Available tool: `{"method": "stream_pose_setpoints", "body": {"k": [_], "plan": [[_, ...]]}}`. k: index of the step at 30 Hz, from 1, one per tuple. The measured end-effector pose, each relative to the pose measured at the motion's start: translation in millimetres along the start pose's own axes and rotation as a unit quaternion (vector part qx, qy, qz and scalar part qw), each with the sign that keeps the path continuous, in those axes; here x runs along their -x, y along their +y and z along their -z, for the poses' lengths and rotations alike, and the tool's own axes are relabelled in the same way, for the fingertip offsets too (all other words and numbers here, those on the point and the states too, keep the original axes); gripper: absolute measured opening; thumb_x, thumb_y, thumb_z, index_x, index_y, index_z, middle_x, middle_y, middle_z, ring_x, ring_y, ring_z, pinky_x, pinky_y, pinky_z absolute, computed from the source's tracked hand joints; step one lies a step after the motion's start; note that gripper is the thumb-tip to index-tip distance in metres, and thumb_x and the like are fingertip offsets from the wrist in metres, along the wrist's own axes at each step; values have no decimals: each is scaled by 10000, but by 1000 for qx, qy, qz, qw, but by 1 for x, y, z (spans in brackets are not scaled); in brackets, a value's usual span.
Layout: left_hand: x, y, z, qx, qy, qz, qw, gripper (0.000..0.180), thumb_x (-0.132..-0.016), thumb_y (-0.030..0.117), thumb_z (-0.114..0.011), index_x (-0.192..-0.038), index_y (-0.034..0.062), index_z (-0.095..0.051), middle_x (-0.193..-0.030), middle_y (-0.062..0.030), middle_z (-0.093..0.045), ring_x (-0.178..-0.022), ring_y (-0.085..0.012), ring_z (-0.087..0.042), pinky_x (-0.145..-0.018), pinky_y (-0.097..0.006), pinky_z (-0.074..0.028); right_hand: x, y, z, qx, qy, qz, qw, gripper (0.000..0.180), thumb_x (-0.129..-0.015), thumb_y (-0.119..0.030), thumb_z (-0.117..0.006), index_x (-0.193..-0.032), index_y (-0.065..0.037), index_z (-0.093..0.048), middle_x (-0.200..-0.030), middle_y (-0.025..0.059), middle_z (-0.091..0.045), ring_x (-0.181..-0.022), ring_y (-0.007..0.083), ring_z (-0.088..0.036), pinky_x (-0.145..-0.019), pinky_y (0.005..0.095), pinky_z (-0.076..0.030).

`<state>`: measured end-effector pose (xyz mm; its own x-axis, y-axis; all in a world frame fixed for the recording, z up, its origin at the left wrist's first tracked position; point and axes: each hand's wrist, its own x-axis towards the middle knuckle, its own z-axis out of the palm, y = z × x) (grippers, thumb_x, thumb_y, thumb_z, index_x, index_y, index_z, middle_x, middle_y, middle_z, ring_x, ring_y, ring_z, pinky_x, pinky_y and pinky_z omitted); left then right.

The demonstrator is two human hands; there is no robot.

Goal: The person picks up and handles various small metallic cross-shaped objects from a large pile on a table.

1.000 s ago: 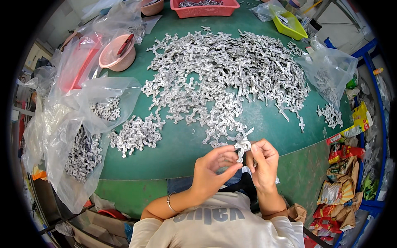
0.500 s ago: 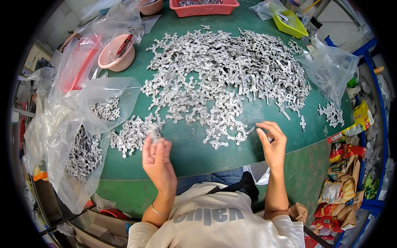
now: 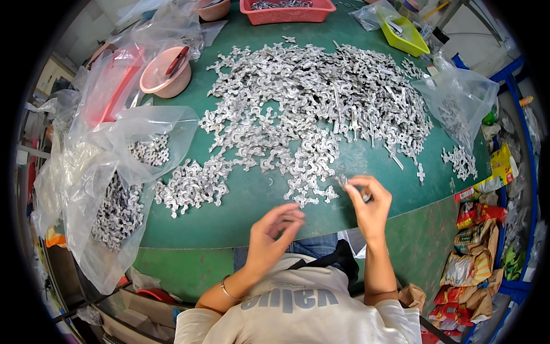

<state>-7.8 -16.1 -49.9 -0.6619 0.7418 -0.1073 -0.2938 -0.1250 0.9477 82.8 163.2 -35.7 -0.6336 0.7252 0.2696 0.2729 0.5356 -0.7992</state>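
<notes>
My right hand (image 3: 372,207) pinches a small grey metal piece (image 3: 342,180) between thumb and fingertips, just right of the near tip of the large heap. Something small and grey also shows inside its curled fingers. My left hand (image 3: 274,236) is over the table's near edge, its fingers loosely bent and apart with nothing visible in them. In front of both hands spreads a large heap of cross-shaped silver metal pieces (image 3: 321,86). A smaller pile of similar pieces (image 3: 192,186) lies to the left.
Clear plastic bags (image 3: 86,172) holding more pieces cover the left side. A pink bowl (image 3: 172,86) with a red-handled tool, a red tray (image 3: 286,17) and a yellow-green basket (image 3: 407,37) stand farther back. At the right lies another plastic bag (image 3: 458,94) beside a few pieces (image 3: 460,162).
My left hand has moved right and nearer me, from the small left pile, where it held a blurred metal piece. My right hand has shifted slightly, lifting a piece near the heap.
</notes>
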Motion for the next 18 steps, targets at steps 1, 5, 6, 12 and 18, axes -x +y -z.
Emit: {"method": "stream_pose_setpoints", "body": {"k": [1,5,6,12,18], "plan": [[-2,4,-5,31,-21,22,999,351,-789,-60,-539,-1130,-56,-457,-969,-133,-552,-884,-169,-545,-789,-276,-448,4,-7,-1,-12,11,84,996,99,-656,7,-666,-741,-2,-615,-714,97,-597,-581,165,-562,-513,247,-422],[-13,20,-20,135,-51,76,987,316,-796,-49,-546,-1104,-56,-474,-939,-109,-565,-855,-153,-561,-760,-259,-466,16,-30,8,16,-29,308,951,141,-593,51,-667,-710,-17,-626,-716,89,-608,-564,196,-587,-487,245,-451],[-15,23,-22,153,-52,93,982,309,-799,-48,-547,-1101,-53,-478,-925,-98,-567,-846,-146,-564,-754,-252,-469,17,-36,11,28,-46,334,941,148,-586,51,-668,-710,-20,-628,-717,90,-608,-558,193,-586,-479,244,-449],[-11,24,-23,133,-28,54,989,173,-797,-38,-545,-967,-70,-551,-884,-117,-600,-785,-161,-587,-718,-266,-479,20,-29,14,-94,-12,292,952,206,-620,-82,-697,-804,-4,-647,-793,106,-606,-608,187,-605,-498,242,-465],[-9,28,-23,133,-33,37,990,160,-787,-58,-548,-945,-73,-563,-880,-120,-583,-789,-169,-589,-714,-268,-481,22,-36,20,-124,-18,117,985,218,-632,12,-685,-844,24,-635,-795,118,-596,-532,111,-522,-447,202,-396]]}}
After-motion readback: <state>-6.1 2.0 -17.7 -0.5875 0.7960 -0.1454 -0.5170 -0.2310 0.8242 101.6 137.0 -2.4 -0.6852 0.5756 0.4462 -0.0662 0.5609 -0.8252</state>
